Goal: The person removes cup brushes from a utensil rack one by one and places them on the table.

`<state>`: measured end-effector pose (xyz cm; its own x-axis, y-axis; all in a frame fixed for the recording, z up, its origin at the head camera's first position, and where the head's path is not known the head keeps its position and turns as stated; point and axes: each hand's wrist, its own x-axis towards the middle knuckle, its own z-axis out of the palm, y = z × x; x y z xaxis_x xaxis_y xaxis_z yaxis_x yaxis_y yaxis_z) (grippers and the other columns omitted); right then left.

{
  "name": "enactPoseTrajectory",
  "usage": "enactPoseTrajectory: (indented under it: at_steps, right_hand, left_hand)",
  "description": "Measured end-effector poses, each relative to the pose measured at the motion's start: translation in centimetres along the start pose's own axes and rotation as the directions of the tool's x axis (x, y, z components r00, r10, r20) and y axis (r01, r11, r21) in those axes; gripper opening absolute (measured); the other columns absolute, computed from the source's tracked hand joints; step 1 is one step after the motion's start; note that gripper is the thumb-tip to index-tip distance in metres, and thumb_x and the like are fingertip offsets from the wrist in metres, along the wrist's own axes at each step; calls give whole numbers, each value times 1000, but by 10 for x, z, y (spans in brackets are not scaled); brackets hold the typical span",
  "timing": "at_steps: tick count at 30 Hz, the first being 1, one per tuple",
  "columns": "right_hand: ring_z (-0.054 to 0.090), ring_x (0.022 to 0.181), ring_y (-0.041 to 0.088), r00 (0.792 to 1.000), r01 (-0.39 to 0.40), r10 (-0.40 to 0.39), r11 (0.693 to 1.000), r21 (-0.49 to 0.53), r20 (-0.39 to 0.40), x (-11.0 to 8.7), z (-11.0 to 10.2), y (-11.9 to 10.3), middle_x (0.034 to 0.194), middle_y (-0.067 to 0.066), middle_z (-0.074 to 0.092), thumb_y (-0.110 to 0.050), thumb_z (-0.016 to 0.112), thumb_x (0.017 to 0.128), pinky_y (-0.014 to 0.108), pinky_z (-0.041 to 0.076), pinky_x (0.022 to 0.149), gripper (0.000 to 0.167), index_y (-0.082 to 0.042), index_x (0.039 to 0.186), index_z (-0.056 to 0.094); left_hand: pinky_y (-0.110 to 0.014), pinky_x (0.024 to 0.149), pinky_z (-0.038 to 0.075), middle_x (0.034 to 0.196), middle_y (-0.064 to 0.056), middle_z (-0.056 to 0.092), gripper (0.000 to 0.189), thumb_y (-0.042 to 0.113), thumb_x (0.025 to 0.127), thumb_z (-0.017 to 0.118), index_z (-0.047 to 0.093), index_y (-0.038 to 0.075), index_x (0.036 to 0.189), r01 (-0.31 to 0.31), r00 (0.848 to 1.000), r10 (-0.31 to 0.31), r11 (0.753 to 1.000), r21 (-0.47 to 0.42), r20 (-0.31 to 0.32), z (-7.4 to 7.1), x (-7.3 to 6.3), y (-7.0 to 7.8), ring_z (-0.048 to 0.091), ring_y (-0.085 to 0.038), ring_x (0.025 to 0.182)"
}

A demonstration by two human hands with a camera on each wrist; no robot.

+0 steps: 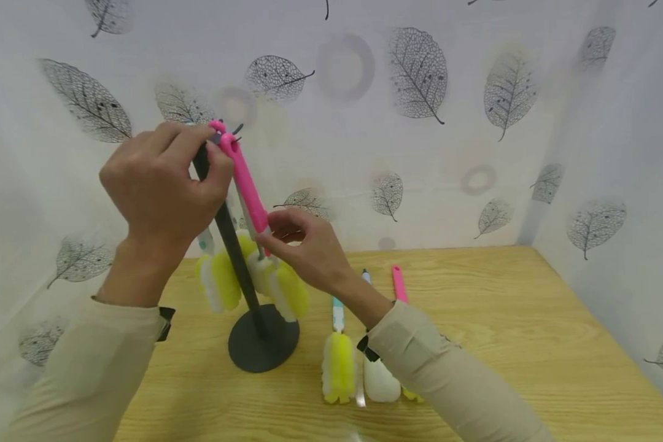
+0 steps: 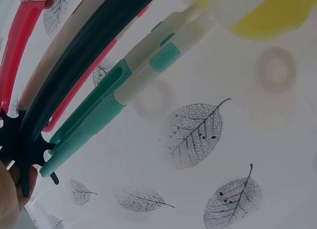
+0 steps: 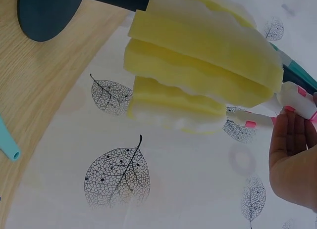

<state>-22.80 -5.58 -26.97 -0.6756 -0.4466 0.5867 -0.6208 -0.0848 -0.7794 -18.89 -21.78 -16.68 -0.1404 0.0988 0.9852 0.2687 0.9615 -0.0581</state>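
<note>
A dark hook stand [image 1: 234, 252] holds several sponge bottle brushes, their handles up and yellow-and-white sponge heads [image 3: 208, 51] hanging around the pole. My left hand [image 1: 166, 178] grips the top of the stand, fingertips at the star-shaped hook piece [image 2: 25, 140]. With my right hand [image 1: 312, 245] I pinch a pink-handled brush [image 1: 248, 187] low on its handle, near the white collar. Its looped end is up at a hook beside my left thumb. Two green-handled brushes [image 2: 99, 110] hang close together in the left wrist view.
The stand's round base [image 1: 243, 347] rests on the wooden table [image 1: 503, 331]. A yellow-and-white sponge brush [image 1: 339, 368], a white sponge head [image 1: 381, 383] and a pink handle [image 1: 399, 282] lie right of it, partly behind my right forearm. A leaf-print curtain [image 1: 353, 147] surrounds the table.
</note>
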Motion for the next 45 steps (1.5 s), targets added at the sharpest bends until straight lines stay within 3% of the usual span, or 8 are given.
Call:
enactPoseTrajectory:
  at_steps: [7, 15, 22, 28, 35, 39, 45]
  right_hand:
    - [66, 80, 12, 1000, -2, 2, 1000, 27, 3, 1, -1, -5, 95, 3, 67, -14, 69, 87, 30, 53, 74, 26, -4, 111, 65]
    - [66, 83, 13, 1000, 21, -21, 1000, 23, -13, -1, -16, -10, 98, 3, 67, -12, 69, 87, 32, 53, 78, 26, -1, 110, 65]
    - [66, 84, 16, 997, 25, -26, 1000, -14, -69, -11, -47, -4, 98, 3, 68, -11, 69, 86, 32, 52, 78, 24, -2, 109, 65]
    - [65, 87, 20, 987, -48, 44, 999, -21, -155, -26, -82, 2, 99, 8, 68, -12, 70, 86, 33, 52, 81, 27, -1, 110, 64]
    - [63, 91, 20, 958, -162, 136, 983, -82, -254, -45, -128, 14, 101, 8, 67, -22, 71, 86, 28, 51, 81, 34, -1, 113, 64]
    - [64, 91, 18, 930, -240, 189, 962, -131, -315, -59, -158, 21, 100, 7, 67, -26, 71, 86, 26, 50, 81, 38, -1, 114, 64]
    - [65, 93, 10, 871, -442, 347, 862, -246, -348, -87, -201, 35, 107, 8, 66, -37, 66, 88, 28, 47, 85, 47, -3, 120, 62]
  left_hand:
    - [-46, 51, 36, 84, -10, 72, 40, 28, 87, 45, 76, 2, 87, 25, 999, -25, 1000, -4, -28, 0, 0, -2, 58, -37, 57]
    - [-49, 54, 41, 88, -12, 72, 42, 30, 89, 45, 75, -1, 90, 40, 999, -40, 999, -1, 0, -1, 0, -3, 60, -38, 63]
    - [-49, 53, 38, 84, -11, 72, 38, 28, 88, 47, 74, 1, 81, 47, 998, -47, 999, 1, -52, -1, -2, 4, 60, -37, 62]
    - [-48, 52, 35, 84, -12, 72, 38, 26, 87, 46, 74, 0, 81, 69, 995, -67, 997, 18, -68, -1, -3, 8, 58, -37, 60]
    - [-49, 54, 38, 87, -12, 72, 40, 27, 89, 46, 74, -2, 83, 78, 995, -77, 997, 16, -62, -1, -3, 9, 60, -37, 62]
    - [-49, 54, 38, 87, -12, 72, 40, 27, 89, 46, 74, -2, 85, 80, 995, -79, 997, 18, -55, -1, -3, 8, 61, -37, 63]
    - [-49, 55, 37, 86, -12, 72, 39, 27, 88, 46, 74, 0, 84, 92, 994, -91, 996, 15, -61, 1, -2, 6, 60, -37, 62]
